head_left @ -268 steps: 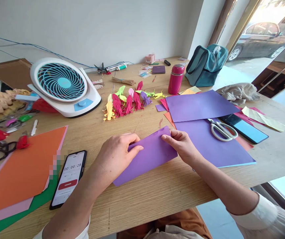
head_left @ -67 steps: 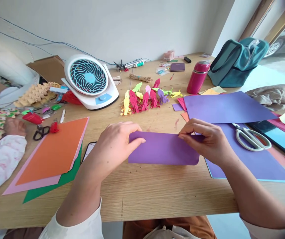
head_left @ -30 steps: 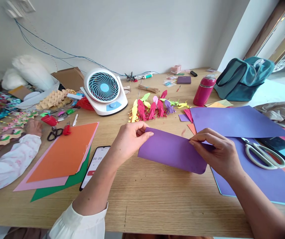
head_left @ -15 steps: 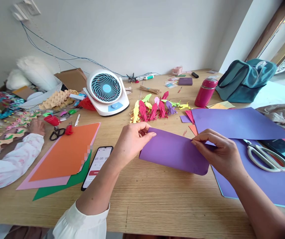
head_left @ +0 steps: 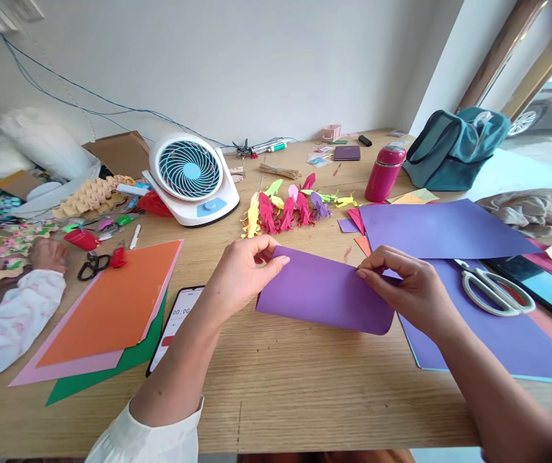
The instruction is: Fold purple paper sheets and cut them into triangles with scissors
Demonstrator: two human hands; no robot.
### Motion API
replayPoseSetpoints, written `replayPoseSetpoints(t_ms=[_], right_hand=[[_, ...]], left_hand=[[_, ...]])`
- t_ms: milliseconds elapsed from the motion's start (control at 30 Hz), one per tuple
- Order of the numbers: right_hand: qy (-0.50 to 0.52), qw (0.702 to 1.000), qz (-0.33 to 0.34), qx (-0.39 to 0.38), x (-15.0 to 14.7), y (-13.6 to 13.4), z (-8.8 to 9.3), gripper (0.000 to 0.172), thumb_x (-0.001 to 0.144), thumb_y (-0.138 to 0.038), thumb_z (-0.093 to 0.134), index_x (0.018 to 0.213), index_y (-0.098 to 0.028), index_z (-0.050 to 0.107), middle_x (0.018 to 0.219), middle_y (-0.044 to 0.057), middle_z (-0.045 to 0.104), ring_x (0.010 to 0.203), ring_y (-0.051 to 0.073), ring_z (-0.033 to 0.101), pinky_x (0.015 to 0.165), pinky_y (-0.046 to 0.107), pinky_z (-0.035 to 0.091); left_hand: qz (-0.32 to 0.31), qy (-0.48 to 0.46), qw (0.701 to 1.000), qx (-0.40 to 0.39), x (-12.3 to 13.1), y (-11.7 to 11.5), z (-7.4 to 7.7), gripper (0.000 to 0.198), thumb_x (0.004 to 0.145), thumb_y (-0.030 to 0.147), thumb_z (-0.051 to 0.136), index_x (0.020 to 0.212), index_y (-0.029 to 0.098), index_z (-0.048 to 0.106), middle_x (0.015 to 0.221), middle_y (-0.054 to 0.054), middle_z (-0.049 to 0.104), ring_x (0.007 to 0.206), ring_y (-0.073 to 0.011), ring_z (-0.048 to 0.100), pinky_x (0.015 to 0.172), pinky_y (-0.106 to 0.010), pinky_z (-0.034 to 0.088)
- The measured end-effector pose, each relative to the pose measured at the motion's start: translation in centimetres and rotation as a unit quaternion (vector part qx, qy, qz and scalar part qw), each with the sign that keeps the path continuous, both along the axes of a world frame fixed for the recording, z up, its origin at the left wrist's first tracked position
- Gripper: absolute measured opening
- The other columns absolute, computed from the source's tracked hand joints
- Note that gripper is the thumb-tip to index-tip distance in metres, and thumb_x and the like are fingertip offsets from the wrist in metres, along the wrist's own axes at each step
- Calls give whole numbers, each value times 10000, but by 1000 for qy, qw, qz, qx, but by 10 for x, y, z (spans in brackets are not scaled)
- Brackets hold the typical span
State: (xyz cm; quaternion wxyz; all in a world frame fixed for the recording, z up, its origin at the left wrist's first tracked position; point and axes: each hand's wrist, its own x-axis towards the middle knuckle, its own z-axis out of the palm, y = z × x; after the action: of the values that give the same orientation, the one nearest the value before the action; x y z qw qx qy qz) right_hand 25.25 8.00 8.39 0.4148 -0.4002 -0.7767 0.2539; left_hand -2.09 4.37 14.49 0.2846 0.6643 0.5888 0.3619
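Note:
A sheet of purple paper (head_left: 326,292), bent over into a curved fold toward me, is held above the wooden table between both hands. My left hand (head_left: 244,273) pinches its upper left corner between thumb and fingers. At the upper right edge, my right hand (head_left: 403,283) is closed on the same sheet. White-handled scissors (head_left: 495,289) lie to the right, on larger purple sheets (head_left: 449,231). Beyond the held paper sits a pile of colourful folded paper pieces (head_left: 288,209). A phone showing a timer (head_left: 174,325) is partly hidden behind my left forearm.
Orange paper (head_left: 106,308) lies over pink and green sheets on the left. Nearby are black-handled scissors (head_left: 93,265) and a co-worker's hand (head_left: 49,255). A white fan (head_left: 189,173), a magenta flask (head_left: 385,173) and a teal bag (head_left: 459,151) stand farther back.
The view has shifted slightly, so most things appear farther left. Both hands keep the same hold on the bent purple paper, whose shape looks nearly unchanged.

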Motion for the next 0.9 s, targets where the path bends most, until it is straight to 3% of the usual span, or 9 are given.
replayPoseSetpoints(t_ms=[233,400,900], right_hand=[[-19,997,30,-66,2,0,5,160,937,-310,628,816,-224,689,786,-12,675,704,135,572,643,262,447],[-5,996,54,-70,4,1,5,192,941,-379,634,915,-229,751,882,33,717,766,166,608,661,283,475],[-2,997,55,-53,3,-2,6,151,941,-305,630,830,-234,705,794,5,637,709,145,536,648,282,432]], left_hand=[[-5,9,1000,-9,0,-3,4,219,860,376,663,786,170,654,740,8,631,657,-119,533,605,-228,414],[-2,6,1000,-8,1,-7,7,223,855,380,676,778,171,662,727,9,637,634,-114,526,591,-226,413],[34,-12,999,-1,5,-11,8,208,824,377,704,803,170,709,763,-23,703,687,-150,590,603,-239,445]])
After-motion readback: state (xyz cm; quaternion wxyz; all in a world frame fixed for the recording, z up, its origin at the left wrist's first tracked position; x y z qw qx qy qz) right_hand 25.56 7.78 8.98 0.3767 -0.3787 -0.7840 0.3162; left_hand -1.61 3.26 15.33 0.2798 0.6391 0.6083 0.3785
